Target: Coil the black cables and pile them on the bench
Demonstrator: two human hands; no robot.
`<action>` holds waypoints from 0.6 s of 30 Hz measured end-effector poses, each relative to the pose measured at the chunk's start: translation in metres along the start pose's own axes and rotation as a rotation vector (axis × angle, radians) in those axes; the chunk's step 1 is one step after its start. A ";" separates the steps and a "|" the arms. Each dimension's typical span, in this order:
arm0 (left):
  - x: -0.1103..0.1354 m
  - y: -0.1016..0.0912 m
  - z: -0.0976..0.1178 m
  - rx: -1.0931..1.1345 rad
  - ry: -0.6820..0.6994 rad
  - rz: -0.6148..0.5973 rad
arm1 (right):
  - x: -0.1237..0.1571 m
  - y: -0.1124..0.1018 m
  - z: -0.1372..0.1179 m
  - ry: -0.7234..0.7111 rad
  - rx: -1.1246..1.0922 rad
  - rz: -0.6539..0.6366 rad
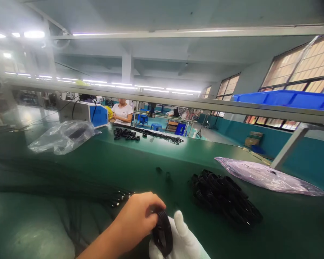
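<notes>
Low in the middle of the view, my bare left hand (140, 217) pinches the top of a coiled black cable (163, 232) between thumb and fingers. My right hand (185, 237), in a white glove, cups the same coil from the right. Its thumb points up, off the coil, and its fingers wrap around the lower side. Many loose black cables (70, 180) with silver connector ends stretch across the table to the left. A heap of coiled black cables (224, 198) lies on the right.
The green table (118, 162) carries a clear plastic bag (66, 136) at left and a pinkish plastic bag (270, 176) at right. Small coils (125, 134) and straight cables (162, 135) lie behind. A person (122, 112) is beyond the blue-fronted machine (98, 115). Blue trays (286, 99) sit overhead.
</notes>
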State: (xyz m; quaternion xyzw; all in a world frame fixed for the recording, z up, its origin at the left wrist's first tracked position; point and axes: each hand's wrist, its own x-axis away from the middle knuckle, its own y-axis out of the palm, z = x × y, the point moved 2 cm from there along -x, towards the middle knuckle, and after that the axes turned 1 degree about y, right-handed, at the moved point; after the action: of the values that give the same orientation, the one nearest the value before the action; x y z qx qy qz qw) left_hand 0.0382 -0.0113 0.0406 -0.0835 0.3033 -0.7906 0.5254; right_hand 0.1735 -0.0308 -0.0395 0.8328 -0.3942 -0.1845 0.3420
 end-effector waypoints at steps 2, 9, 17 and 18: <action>-0.002 0.003 -0.005 0.000 -0.032 0.041 | 0.001 0.001 -0.001 0.040 -0.068 0.006; -0.001 -0.001 -0.017 0.002 -0.086 0.106 | -0.004 0.006 0.003 0.054 -0.126 0.045; -0.011 -0.010 -0.033 0.533 -0.284 -0.158 | -0.013 -0.002 0.012 0.136 -0.106 0.084; -0.012 -0.009 -0.035 0.519 -0.307 -0.118 | -0.014 -0.002 0.011 0.087 0.010 0.153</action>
State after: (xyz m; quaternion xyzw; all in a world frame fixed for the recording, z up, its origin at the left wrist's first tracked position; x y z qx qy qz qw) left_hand 0.0208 0.0155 0.0201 -0.0826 0.0029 -0.8488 0.5223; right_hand 0.1596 -0.0234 -0.0481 0.8092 -0.4425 -0.1193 0.3677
